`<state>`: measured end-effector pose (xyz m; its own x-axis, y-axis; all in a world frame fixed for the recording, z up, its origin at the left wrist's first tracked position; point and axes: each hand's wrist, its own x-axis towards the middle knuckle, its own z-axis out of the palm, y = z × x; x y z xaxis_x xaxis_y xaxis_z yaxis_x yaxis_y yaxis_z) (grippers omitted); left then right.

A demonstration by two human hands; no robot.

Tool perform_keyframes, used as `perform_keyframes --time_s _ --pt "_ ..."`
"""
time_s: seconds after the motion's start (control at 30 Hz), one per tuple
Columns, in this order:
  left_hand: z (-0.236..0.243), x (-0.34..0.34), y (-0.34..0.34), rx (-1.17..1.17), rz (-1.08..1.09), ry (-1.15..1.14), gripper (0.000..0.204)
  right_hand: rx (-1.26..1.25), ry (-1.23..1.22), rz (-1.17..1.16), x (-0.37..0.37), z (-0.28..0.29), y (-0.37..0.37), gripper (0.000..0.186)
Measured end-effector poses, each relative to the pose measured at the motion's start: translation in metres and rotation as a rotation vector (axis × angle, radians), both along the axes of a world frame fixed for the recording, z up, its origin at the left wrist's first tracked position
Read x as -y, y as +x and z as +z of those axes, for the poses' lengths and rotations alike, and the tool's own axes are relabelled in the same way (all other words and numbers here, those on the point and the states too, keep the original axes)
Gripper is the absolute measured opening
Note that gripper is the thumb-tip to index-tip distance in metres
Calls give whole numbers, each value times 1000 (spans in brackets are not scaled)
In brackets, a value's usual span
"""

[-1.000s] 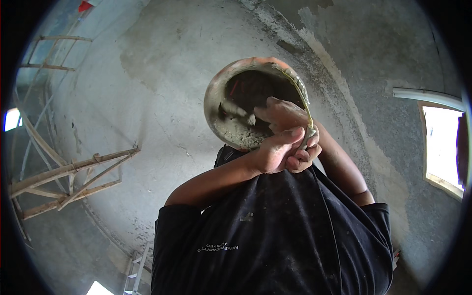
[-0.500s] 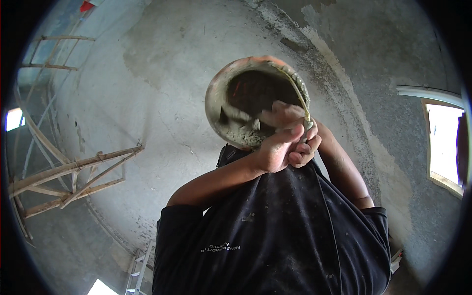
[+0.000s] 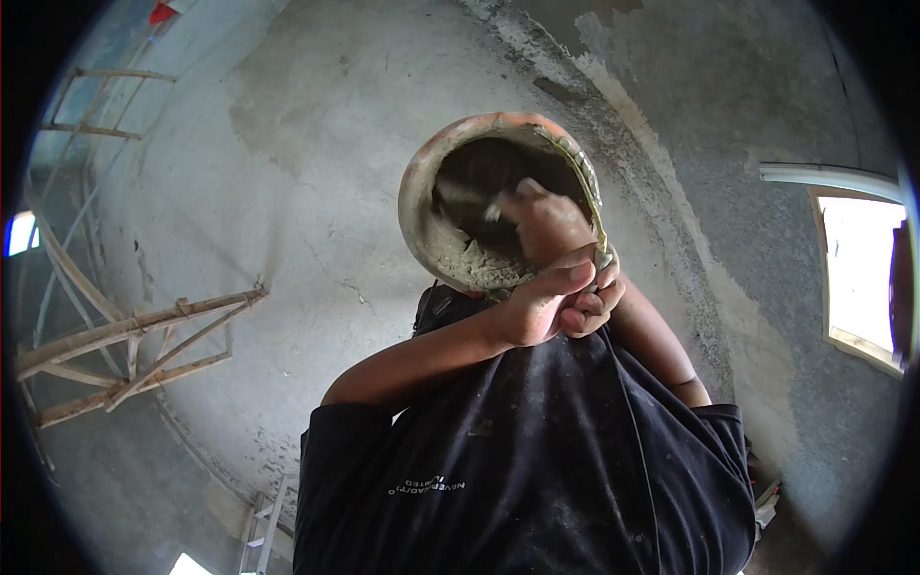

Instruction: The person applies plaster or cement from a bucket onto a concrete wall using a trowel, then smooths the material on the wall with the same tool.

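Note:
An orange bucket, its rim and inside smeared with grey mortar, is tilted so that its mouth faces me. My left hand is closed at the bucket's right lower rim, fingers curled round the rim or the handle end there. A yellowish handle, crusted with mortar, lies along the right side of the rim. Behind the left wrist, my right arm crosses up, and my right hand is inside the bucket mouth. It looks closed but is blurred; what it holds is unclear. Wet mortar lies along the lower inner wall.
Wooden scaffolding stands at the left, with a wooden ladder-like frame farther up. A metal ladder is at the lower left. A window opening is at the right. Rough grey plaster spreads behind the bucket.
My right hand has moved deeper and upward into the bucket, away from the left hand. The left hand keeps its grip; the bucket has barely shifted.

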<state>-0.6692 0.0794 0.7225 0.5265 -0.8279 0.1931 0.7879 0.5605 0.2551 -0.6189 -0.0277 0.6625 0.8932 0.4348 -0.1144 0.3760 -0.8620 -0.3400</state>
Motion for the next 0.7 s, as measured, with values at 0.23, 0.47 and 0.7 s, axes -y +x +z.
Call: perform_keyframes --time_s 0.23,0.47,0.7 --pt "4 -8 8 39 52 128 55 -280 497 6 44 8 -3 17" --pt "12 -1 0 224 20 174 54 164 -6 -77 34 36 13 38" --pt "6 3 10 90 29 186 53 -376 -144 -38 27 -18 10 28"
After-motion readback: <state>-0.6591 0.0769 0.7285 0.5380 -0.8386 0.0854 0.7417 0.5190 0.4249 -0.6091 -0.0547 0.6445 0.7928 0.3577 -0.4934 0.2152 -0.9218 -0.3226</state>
